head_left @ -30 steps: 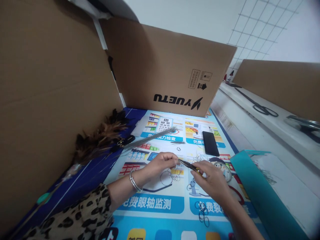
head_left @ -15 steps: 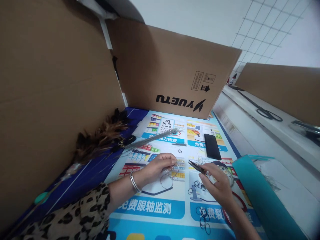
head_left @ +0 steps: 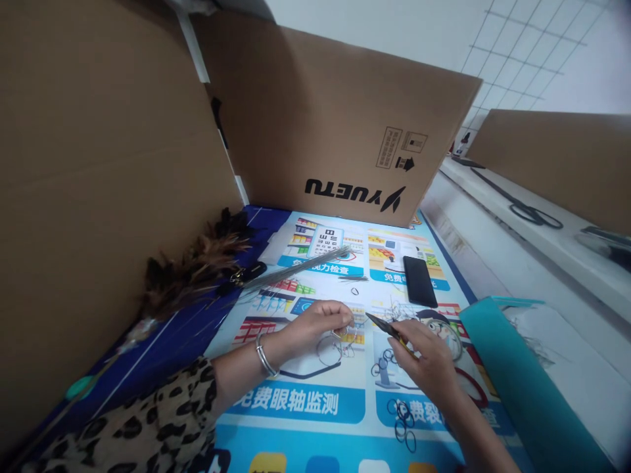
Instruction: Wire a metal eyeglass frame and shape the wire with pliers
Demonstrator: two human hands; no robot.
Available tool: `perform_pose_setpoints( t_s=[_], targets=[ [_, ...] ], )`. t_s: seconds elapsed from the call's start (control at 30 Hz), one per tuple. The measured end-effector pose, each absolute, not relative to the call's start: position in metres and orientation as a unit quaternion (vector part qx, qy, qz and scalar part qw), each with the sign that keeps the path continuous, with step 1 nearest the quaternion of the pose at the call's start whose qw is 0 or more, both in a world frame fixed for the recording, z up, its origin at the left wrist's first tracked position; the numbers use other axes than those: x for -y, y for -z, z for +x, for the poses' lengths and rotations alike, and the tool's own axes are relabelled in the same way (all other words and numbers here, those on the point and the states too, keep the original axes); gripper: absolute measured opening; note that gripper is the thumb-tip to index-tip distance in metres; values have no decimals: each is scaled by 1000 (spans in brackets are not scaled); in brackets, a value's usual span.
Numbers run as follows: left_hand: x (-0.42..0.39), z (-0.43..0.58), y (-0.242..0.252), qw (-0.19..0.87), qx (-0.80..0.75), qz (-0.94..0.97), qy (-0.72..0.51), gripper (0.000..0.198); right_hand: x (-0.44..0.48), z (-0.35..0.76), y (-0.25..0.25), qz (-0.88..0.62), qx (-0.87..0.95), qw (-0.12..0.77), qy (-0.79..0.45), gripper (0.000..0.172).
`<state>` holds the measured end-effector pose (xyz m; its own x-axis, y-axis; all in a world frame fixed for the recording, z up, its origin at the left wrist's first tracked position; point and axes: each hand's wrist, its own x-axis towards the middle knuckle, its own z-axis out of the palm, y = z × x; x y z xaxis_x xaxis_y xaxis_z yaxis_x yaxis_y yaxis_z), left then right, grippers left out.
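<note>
My left hand (head_left: 315, 323) is pinched shut on a thin wire ring (head_left: 329, 348) that hangs down onto the printed poster (head_left: 296, 401). My right hand (head_left: 428, 358) grips small dark pliers (head_left: 384, 326), whose tips point left toward the left fingers with a small gap between. A silver bangle (head_left: 264, 358) sits on my left wrist above a leopard-print sleeve. Several small black rings (head_left: 404, 427) lie on the poster near my right forearm, and one more small ring (head_left: 354, 291) lies farther back.
A bundle of straight wires (head_left: 296, 268) and a feather duster (head_left: 197, 269) lie at the left. A black phone (head_left: 419, 281) rests behind my hands. Cardboard walls (head_left: 340, 118) stand at left and back. A teal folder (head_left: 517, 387) rises at the right, scissors (head_left: 535, 213) on the far ledge.
The pliers tips touched my left fingers a second ago, then drew back to the right. They now sit slightly closer again. My left hand stays put with the wire ring.
</note>
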<state>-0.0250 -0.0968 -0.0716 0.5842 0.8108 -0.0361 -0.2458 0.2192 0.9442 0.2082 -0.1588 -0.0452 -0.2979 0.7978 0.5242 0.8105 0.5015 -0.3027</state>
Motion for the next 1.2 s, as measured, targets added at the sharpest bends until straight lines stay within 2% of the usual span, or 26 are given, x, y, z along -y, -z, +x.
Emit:
perform_pose_setpoints(
  t_s=[0.13,0.33,0.47,0.9,1.2],
  targets=[
    [95,-26,73,666,-305,582,-354,20,162,208,43,-522,796,306,9,21],
    [93,-27,68,479,-314,735,-363,18,167,206,40,-548,784,290,-8,21],
    [93,-25,67,427,-311,770,-358,18,169,204,39,-558,779,285,0,21],
    [98,-24,63,395,-312,797,-333,13,170,198,40,-585,759,282,-45,20],
    [98,-23,67,422,-331,782,-318,9,170,196,44,-579,766,279,-20,22]
  ],
)
